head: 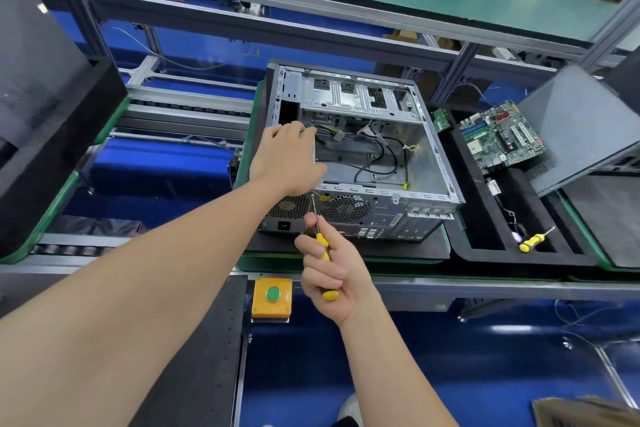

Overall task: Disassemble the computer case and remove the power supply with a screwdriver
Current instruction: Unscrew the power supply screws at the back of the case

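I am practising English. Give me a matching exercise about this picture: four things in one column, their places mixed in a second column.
1 screwdriver in use
2 motherboard
3 green button
4 left hand

A on the orange box
B in the black tray right of the case
C resting on the open case's left part
D gripped by the right hand

Pairs: 1-D, 2-B, 3-A, 4-C

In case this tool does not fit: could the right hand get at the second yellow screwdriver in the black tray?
Probably not at once: the right hand grips a yellow screwdriver set against the computer case. The path looks free, though; the second screwdriver lies uncovered in the black tray.
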Demonstrator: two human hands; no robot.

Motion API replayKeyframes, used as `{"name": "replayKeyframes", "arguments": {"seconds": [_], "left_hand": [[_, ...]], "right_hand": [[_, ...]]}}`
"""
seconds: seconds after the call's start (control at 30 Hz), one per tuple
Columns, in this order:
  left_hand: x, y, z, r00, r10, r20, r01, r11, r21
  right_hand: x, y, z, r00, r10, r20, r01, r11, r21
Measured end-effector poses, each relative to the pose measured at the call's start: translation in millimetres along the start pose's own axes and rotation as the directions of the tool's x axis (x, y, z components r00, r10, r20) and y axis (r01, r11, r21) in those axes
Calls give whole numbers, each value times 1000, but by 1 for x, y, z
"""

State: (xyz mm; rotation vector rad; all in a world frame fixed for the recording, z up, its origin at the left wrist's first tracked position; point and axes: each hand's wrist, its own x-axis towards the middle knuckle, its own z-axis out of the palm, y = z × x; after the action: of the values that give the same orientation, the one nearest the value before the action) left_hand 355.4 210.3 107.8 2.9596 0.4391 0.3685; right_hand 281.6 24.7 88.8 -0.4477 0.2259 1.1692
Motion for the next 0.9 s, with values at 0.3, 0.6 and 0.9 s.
{"name": "replayKeyframes", "arguments": {"seconds": [0.3,0.6,0.9], "left_hand": [[0,1,3,1000,-2,-1,2,1000,-12],[1,0,4,1000,0,5,0,1000,-18],[2,0,3,1000,0,7,0,1000,-4]], "right_hand": [[3,-2,11,844,-487,-225,31,463,-886],[13,17,9,585,-806,86,-278,-299,-913],[-1,-12,7,877,-368,-309,-13,624,-781]]}}
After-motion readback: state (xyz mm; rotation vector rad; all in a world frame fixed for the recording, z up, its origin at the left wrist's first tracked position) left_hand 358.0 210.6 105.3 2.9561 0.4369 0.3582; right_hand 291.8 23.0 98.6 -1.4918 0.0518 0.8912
